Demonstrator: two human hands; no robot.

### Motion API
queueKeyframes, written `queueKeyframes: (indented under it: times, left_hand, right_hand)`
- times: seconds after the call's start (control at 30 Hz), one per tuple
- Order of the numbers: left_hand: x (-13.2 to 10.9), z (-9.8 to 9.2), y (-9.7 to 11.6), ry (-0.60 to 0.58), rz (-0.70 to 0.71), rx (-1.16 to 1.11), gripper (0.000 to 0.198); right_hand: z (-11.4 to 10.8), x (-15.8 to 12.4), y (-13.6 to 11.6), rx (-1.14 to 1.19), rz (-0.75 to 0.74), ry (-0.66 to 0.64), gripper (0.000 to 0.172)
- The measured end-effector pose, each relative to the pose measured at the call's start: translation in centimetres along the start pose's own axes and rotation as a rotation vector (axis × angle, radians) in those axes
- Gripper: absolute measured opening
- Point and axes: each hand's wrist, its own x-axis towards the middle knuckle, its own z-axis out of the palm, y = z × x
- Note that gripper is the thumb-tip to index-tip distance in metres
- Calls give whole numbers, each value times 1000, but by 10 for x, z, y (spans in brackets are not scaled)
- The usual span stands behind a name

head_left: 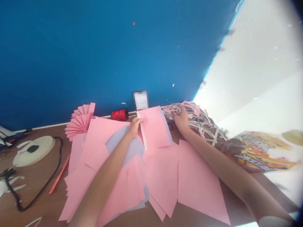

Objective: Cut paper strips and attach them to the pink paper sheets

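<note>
On the brown table (42,205): one pink sheet (156,127), above other sheets (201,189), its white-strip edge pinched between thumb and fingers of your left hand (135,126). Your right hand (181,121), fingers curled at the paper strips (206,124); whether any are gripped, you cannot tell. At right, packaging (262,156), bold lettering, illegible. Behind, red spool (119,114); pixelated rectangle (141,101), unreadable.

Left arm (106,178) slanting forward from the lower edge, forearm bare, left hand (134,126) closed in a grip with thumb pointing right, right arm (220,162) angling in from the lower right, right hand (181,119) slightly farther forward, fingers curled leftward.
</note>
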Motion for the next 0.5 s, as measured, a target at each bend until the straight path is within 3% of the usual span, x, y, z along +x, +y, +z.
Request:
queueKeyframes:
  times: [0.07, 0.23, 0.4, 0.5]
  left_hand:
    - [-2, 1, 2, -51, -11, -10, 15]
    - [-4, 3, 4, -86, -11, -5, 21]
    - [-4, 4, 4, -87, -16, 17, 26]
    - [-4, 4, 5, -79, -16, 18, 25]
  right_hand:
    - [0, -1, 1, -14, 7, 64, 45]
    - [-2, -1, 1, -11, -57, 99, 23]
    - [0, -1, 7, 48, 17, -5, 36]
    - [2, -1, 5, 21, 55, 6, 32]
